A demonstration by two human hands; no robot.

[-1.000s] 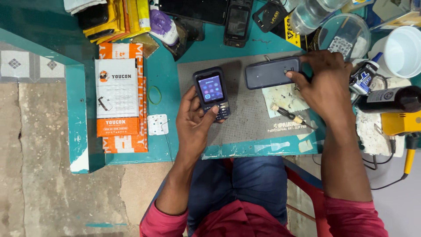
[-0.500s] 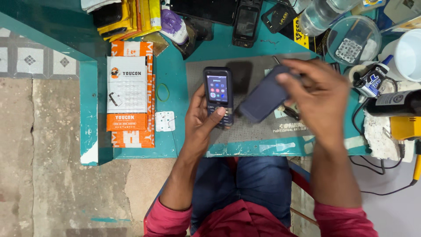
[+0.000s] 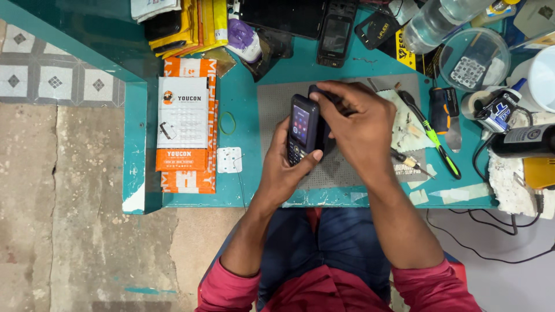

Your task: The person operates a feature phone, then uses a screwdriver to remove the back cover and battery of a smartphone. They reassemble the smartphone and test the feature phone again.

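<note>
My left hand [image 3: 284, 173] holds a small black keypad phone [image 3: 302, 128] upright over the grey work mat [image 3: 347, 173], its screen lit. My right hand [image 3: 355, 124] presses a dark back cover [image 3: 321, 96] against the rear of that phone; most of the cover is hidden behind the phone and my fingers. Both hands meet at the phone, above the middle of the teal table [image 3: 254, 185].
Orange and white packets [image 3: 184, 130] lie at the left. A green-handled screwdriver [image 3: 432, 138], a second screwdriver [image 3: 409, 162], a clear bowl [image 3: 474, 60], a plastic bottle [image 3: 433, 23], other phones [image 3: 336, 32] and cables [image 3: 485, 242] crowd the right and back.
My right hand brought the dark cover from the mat's right side leftward to the back of the phone. The left hand stayed on the phone and raised it slightly.
</note>
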